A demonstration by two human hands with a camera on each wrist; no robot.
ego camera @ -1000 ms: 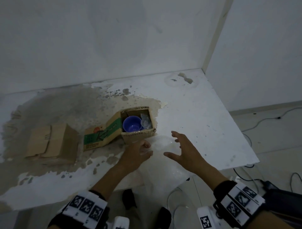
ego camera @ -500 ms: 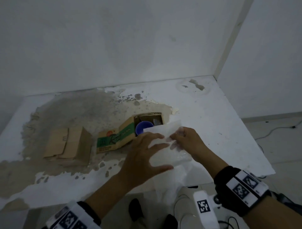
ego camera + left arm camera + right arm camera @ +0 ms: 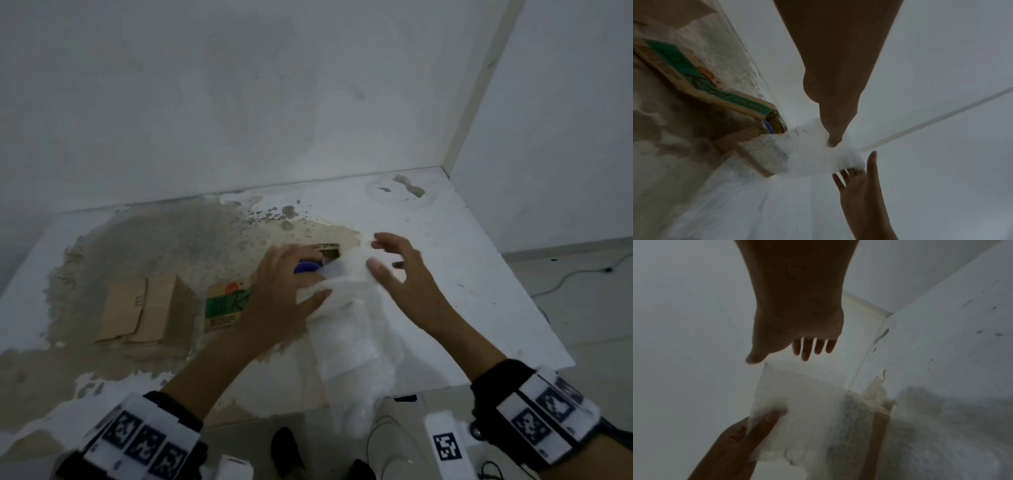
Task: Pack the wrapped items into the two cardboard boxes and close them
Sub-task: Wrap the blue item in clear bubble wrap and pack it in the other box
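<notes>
The left hand pinches the soft, light sheet of white bubble wrap draped from the open printed cardboard box off the table edge, best gripped at corners, while the right hand hovers spread, grip released.

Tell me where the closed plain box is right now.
In the head view the closed box sits on the table's left half, on the stained patch, just left of the printed box and clear of the left hand.
</notes>
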